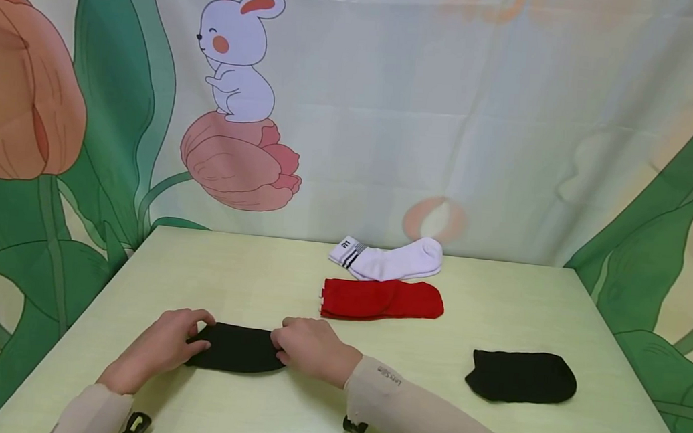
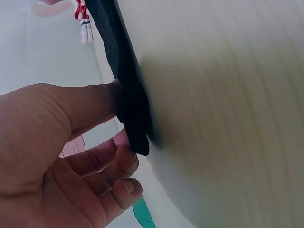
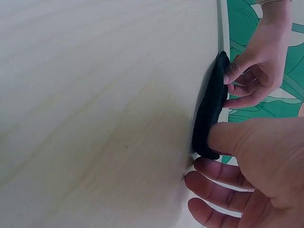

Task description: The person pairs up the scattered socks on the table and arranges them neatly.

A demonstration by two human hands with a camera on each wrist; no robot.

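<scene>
A black sock (image 1: 239,348) lies flat at the front left of the table, between my two hands. My left hand (image 1: 159,347) pinches its left end; in the left wrist view the thumb (image 2: 95,102) presses on the sock (image 2: 124,71) and the other fingers curl near its tip. At the opposite end, my right hand (image 1: 316,350) pinches the sock between thumb and fingers. The right wrist view has that thumb (image 3: 228,137) on the black fabric (image 3: 209,114), fingertips right at its edge, and my left hand (image 3: 261,66) beyond.
A second black sock (image 1: 522,377) lies at the right of the table (image 1: 397,361). Farther back are folded red socks (image 1: 381,300) and, behind them, white socks (image 1: 394,260) with dark stripes. A printed curtain (image 1: 378,111) hangs along the table's back edge.
</scene>
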